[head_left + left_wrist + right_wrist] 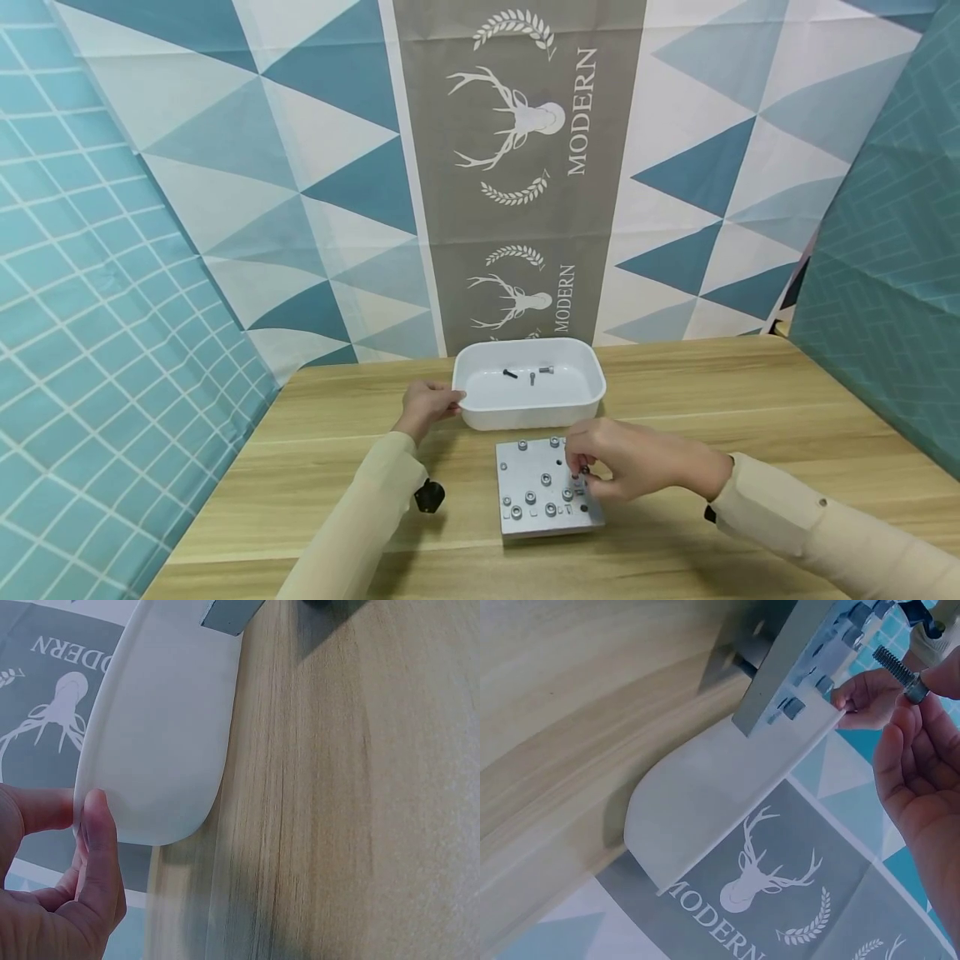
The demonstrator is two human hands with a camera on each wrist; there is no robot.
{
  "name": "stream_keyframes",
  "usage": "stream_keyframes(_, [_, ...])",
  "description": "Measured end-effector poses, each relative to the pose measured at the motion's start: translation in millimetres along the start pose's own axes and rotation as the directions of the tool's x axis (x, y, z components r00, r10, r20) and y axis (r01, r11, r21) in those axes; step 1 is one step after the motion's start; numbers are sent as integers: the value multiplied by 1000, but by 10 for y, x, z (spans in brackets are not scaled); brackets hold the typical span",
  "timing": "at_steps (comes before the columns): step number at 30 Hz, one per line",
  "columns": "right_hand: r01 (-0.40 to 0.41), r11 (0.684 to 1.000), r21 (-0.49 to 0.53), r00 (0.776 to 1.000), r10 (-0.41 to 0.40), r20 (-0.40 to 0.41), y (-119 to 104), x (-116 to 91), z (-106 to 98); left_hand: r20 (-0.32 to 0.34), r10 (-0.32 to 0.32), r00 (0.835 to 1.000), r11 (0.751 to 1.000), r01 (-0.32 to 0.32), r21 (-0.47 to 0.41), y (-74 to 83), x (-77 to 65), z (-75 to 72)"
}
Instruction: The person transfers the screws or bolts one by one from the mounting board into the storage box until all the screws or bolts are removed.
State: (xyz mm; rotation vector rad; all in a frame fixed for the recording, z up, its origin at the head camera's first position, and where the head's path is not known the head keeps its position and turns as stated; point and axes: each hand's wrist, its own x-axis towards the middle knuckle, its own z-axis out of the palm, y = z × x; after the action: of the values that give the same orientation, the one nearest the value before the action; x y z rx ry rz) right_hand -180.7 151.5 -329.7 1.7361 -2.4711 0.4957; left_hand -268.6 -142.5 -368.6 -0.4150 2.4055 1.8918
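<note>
My right hand [626,458] is over the right side of a silver metal plate [525,464] studded with several bolts. Between its thumb and fingertips it pinches a socket-head bolt [900,675] by the head, and the threaded shank points toward the plate in the right wrist view. My left hand [427,406] grips the left end of a white plastic tray [480,408], thumb on one side of the rim and fingers on the other, as the left wrist view also shows. Inside the tray lie a black screw [510,373] and two more small screws [547,369].
The tray stands behind the plate on a wood-grain table [300,467]. Patterned cloth [525,183] hangs behind the table, with blue cloth panels on both sides. Small black devices [430,497] sit at both wrists. Dark holes show among the plate's bolts.
</note>
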Motion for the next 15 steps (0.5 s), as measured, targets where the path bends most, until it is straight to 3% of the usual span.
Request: stream_keyframes(15, [-24,1000,-14,1000,24,-9,95,66,-67,0,3,1000,1000,-3,7,-14,8,-7])
